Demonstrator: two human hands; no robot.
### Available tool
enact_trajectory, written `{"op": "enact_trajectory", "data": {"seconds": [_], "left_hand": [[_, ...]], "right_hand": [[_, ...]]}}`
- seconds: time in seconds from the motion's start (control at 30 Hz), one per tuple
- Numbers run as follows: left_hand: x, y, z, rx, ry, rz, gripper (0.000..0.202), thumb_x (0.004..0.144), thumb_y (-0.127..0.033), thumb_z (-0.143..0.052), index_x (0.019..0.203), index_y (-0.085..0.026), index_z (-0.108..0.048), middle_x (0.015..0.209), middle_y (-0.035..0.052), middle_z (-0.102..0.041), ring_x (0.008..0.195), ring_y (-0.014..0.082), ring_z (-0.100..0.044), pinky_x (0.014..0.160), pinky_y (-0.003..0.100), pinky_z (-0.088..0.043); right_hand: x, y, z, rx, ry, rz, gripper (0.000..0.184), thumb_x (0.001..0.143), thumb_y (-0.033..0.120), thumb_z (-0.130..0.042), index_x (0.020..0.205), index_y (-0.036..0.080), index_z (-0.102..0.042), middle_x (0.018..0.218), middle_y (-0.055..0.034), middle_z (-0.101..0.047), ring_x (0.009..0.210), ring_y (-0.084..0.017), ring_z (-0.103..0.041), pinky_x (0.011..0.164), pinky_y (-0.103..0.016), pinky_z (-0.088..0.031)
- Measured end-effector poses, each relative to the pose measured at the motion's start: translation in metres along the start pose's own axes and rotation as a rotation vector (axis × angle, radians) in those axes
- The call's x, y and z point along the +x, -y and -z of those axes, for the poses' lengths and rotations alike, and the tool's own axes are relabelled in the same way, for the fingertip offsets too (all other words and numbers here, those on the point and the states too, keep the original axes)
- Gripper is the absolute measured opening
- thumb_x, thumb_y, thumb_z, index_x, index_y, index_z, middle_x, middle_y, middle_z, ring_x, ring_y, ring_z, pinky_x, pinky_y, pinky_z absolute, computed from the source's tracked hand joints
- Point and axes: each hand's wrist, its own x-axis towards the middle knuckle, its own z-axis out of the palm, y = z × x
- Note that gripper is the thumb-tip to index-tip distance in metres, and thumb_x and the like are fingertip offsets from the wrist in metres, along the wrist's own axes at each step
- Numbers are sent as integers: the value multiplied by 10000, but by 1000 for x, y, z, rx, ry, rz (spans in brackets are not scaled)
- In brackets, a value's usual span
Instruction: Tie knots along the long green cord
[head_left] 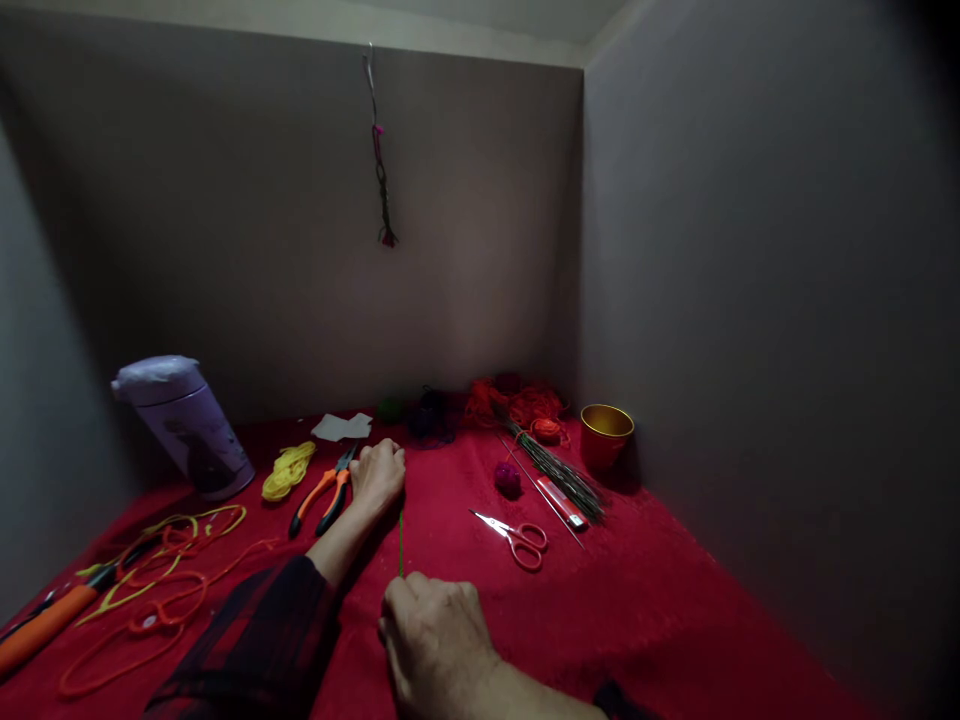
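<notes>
A thin green strand of yarn (401,543) runs straight between my two hands, low over the red cloth. Its far end goes into the closed fingers of my left hand (379,472), which rests beside a pair of orange-handled pliers (328,494). Closer to me, my right hand (439,635) is closed on the near end, knuckles up. The fingertips of both hands are mostly hidden. Right of the strand lies a pair of scissors (517,538) with red handles, blades slightly apart.
A purple bottle (199,430) stands left, near yellow yarn (289,470) and tangled orange cord (180,590). At right are a magenta yarn ball (508,479), a bundle of thin sticks (562,470), a red box (561,502) and a gold-lined cup (606,440). A braided piece (382,185) hangs on the back wall.
</notes>
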Motion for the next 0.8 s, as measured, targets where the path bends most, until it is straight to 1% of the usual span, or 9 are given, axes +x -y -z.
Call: {"op": "enact_trajectory", "data": {"seconds": [0.2, 0.3, 0.43, 0.5, 0.63, 0.8], "left_hand": [[1, 2, 0, -48, 6, 20, 284, 839, -283, -369, 862, -217, -644, 944, 84, -701, 966, 258, -597, 724, 331, -399], [0, 1, 1, -56, -1, 29, 278, 823, -283, -375, 846, -216, -643, 957, 89, -699, 975, 271, -594, 731, 344, -395], [-2, -1, 3, -61, -1, 47, 274, 806, -274, -379, 833, -212, -644, 929, 101, -701, 955, 290, -600, 740, 367, -394], [-2, -1, 3, -65, -5, 54, 273, 805, -292, -387, 840, -209, -645, 932, 103, -700, 955, 291, -599, 748, 368, -395], [-2, -2, 2, -73, -8, 62, 278, 790, -381, -444, 868, -206, -646, 956, 98, -696, 989, 295, -579, 774, 366, -396], [1, 0, -2, -102, 6, 80, 211, 794, -312, -451, 858, -212, -626, 962, 75, -695, 1001, 272, -573, 800, 360, -387]], "right_hand": [[0, -1, 0, 3, 3, 1, 33, 759, 203, -522, 779, 212, -547, 720, -10, -633, 555, -176, -533, 476, -304, -160], [-1, -1, 2, 8, 5, 2, 40, 766, 194, -511, 774, 215, -545, 713, -8, -629, 547, -174, -523, 476, -306, -159], [-2, -1, 2, 41, -25, -4, 35, 758, 186, -516, 761, 216, -536, 699, -6, -622, 539, -166, -509, 477, -300, -171], [-2, -1, 1, 39, -30, -8, 26, 757, 189, -520, 749, 211, -531, 684, -9, -619, 534, -162, -504, 476, -294, -175], [-1, -2, -5, 32, -51, 3, 21, 766, 203, -517, 747, 208, -525, 670, -11, -614, 522, -158, -498, 472, -282, -197], [-2, -3, -9, 37, -74, 8, 21, 762, 195, -510, 744, 203, -517, 675, -13, -610, 537, -161, -513, 483, -272, -245]]}}
